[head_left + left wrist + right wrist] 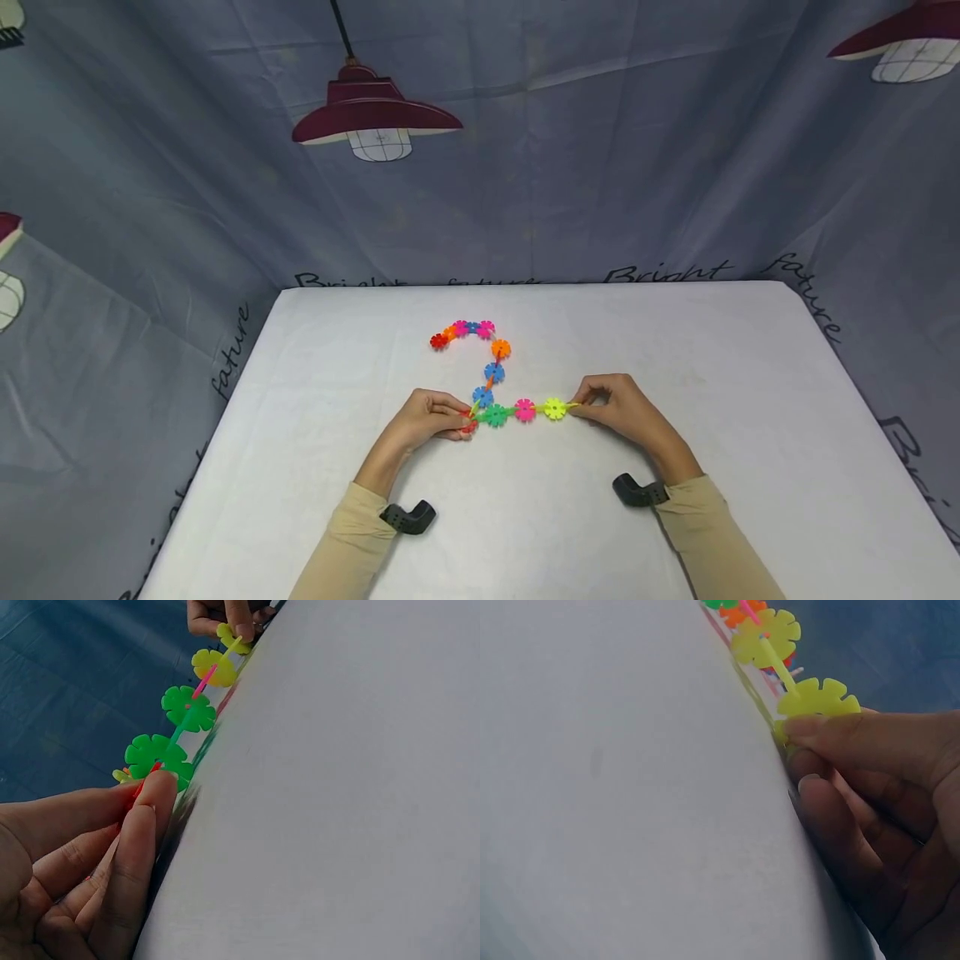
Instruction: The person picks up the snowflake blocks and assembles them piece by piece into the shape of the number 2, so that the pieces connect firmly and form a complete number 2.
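Observation:
Flower-shaped interlocking plastic discs form a chain curved like a figure 2 on the white table (525, 517). Its upper part runs from a red disc (438, 341) through an orange disc (501, 348) down to a blue disc (482, 397). At the lower left corner my left hand (431, 417) pinches a red disc (135, 796), mostly hidden by the fingers. A green disc (495, 415), a pink disc (525, 409) and a yellow disc (555, 408) extend rightward. My right hand (622, 408) pinches the yellow end disc (821, 697) between thumb and fingers.
Behind the table hangs a grey-blue cloth (570, 183) printed with lamps and lettering. A black wrist device (408, 518) sits on the left sleeve, and another black device (639, 491) on the right one.

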Available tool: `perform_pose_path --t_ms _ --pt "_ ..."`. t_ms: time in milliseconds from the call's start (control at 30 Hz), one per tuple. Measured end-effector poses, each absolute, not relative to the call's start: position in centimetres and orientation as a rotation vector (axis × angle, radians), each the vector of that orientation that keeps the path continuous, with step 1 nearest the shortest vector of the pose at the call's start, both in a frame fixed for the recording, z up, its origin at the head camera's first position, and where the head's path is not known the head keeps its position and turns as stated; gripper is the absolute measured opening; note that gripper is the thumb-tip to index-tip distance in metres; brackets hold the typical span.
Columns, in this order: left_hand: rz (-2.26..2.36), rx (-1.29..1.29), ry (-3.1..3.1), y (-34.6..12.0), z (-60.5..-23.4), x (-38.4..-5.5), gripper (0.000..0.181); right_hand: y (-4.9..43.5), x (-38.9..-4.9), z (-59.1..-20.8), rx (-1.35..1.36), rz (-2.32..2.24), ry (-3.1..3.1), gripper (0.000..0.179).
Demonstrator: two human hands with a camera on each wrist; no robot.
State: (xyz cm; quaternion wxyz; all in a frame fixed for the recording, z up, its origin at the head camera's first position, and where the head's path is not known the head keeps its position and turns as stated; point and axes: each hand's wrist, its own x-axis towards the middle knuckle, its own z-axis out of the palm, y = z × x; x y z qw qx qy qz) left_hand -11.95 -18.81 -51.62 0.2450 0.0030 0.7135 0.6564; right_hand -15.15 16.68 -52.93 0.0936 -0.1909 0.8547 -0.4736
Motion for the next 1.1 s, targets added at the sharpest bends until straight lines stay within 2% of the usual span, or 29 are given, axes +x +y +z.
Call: perform_pose_path --t_ms 733,867,967,1100 --pt "1.567 0.173 2.108 -17.2 -50.5 -13.3 0.025 18.4 -12.8 -53.0 -0.459 -1.292 2.661 0.013" --pt "1.433 0.189 2.357 -17.0 -49.7 -12.9 0.028 18.5 -12.9 -53.2 -0.466 -1.303 2.666 0.012" --pt "1.317 0.242 2.658 -15.1 -48.6 -12.2 0.028 18.7 -13.0 -53.3 -0.473 -1.319 2.670 0.012" --pt "1.098 0.514 2.904 -10.4 -47.8 -11.4 0.023 18.8 -13.1 -53.5 -0.477 -1.355 2.657 0.011"
